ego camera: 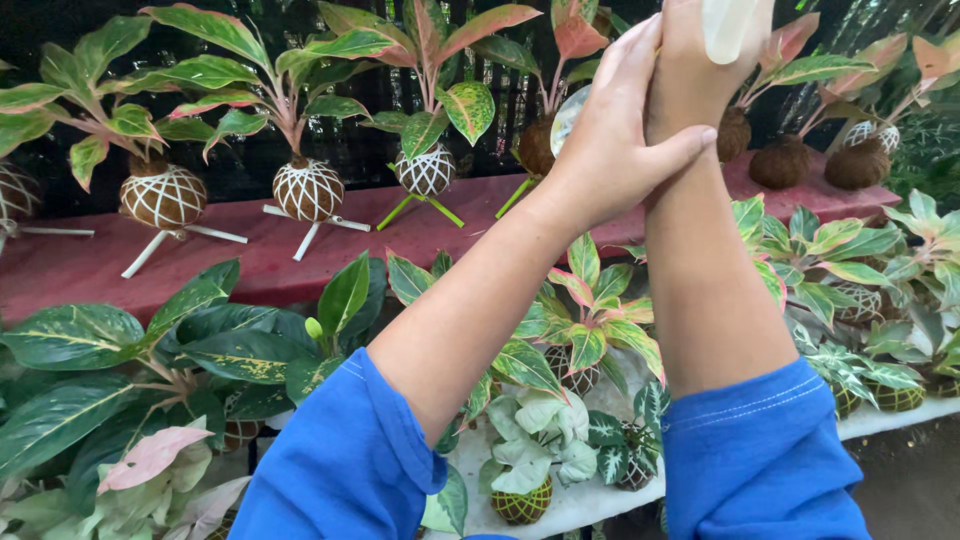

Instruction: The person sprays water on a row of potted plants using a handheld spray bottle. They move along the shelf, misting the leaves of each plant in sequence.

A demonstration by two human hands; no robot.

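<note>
Free room and obstacles. Open air surrounds the raised hands: left hand [610, 140] and right hand [700, 70]. Behind them, string-wrapped moss-ball plants [308, 188] crowd the red shelf [90, 265], bare strips between. Below, dense foliage [120, 350] covers the white shelf [590, 500]; its front edge appears clear.
</note>
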